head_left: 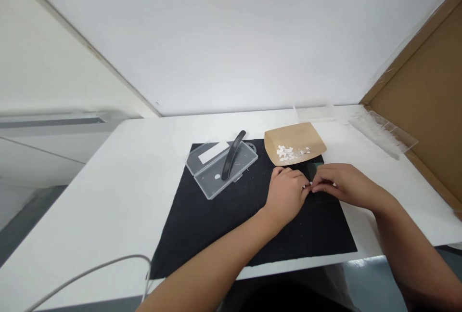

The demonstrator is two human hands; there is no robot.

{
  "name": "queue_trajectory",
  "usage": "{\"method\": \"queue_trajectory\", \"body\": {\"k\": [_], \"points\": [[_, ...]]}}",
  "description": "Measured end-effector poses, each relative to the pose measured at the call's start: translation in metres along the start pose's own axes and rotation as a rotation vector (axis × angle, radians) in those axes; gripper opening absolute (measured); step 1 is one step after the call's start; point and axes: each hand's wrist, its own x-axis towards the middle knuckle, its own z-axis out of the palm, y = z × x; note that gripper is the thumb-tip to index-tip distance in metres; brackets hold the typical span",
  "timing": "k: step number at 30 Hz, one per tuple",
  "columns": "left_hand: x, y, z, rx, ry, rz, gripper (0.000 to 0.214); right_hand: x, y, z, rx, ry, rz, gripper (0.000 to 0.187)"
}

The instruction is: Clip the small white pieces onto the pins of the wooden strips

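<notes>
My left hand (286, 192) and my right hand (339, 182) meet over the right part of a black mat (202, 220). Their fingertips pinch together on a tiny white piece (308, 186). A dark green thing (317, 166) lies on the mat just beyond my right hand, partly hidden by it. Behind the hands stands a brown paper tray (310, 136) holding several small white pieces (288, 152).
A clear plastic case (209, 177) lies open on the mat's left part with a black curved tool (233, 154) across it. A clear plastic rack (382, 133) sits at the far right by a brown cardboard panel (429, 90). A grey cable (90, 271) curves over the table's near left edge.
</notes>
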Motion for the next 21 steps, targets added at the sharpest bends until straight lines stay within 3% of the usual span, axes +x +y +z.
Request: {"method": "queue_trajectory", "body": {"k": [9,21], "points": [[-0.001,-0.002,0.003,-0.024,0.039,0.016,0.015,-0.002,0.009,-0.01,0.1,0.075,0.024,0.024],[0.0,-0.002,0.002,-0.005,0.025,0.016,0.015,0.008,0.015,-0.001,0.202,0.048,-0.028,0.027]]}}
